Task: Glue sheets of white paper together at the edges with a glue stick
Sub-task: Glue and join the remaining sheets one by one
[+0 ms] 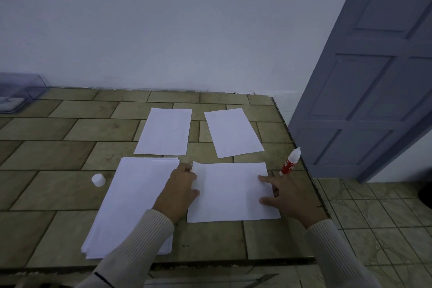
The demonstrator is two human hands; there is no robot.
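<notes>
While both hands [180, 190] press paper [231, 192], glue [289, 162] beside

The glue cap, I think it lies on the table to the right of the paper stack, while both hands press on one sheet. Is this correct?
Not quite. In the head view the white cap lies on the table to the left of the paper stack, not the right. The rest holds: the left hand and right hand both press on one sheet.

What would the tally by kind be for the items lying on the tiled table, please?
Single white sheets: 3
Paper stack: 1
Glue: 1
White cap: 1
Clear plastic box: 1
Total: 7
</notes>
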